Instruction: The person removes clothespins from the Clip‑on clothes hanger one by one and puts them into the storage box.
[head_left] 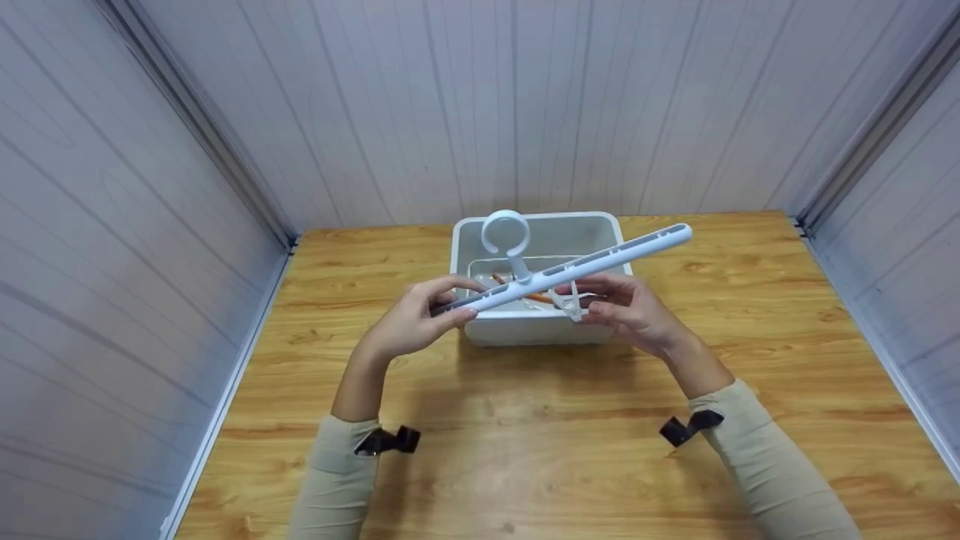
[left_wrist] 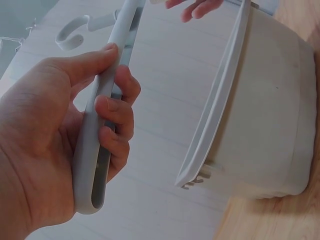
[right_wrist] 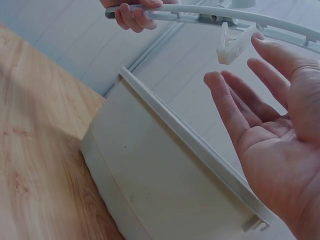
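I see one wooden surface carrying one white plastic bin, and above the bin's near rim one long white hanger bar with a ring hook on top, held slanted so its right end rises. My left hand has its fingers and thumb curled round the bar's lower left end, a firm hold. My right hand is spread, fingers relaxed and gripping nothing, its fingertips just beside the one white clip that hangs under the bar near the middle. I judge the step in hand to be working that clip; the next move calls for pinching it between thumb and forefinger while the left hand steadies the bar. Inside the bin I count at least one orange stick-like item; the rest there is too hidden to count.
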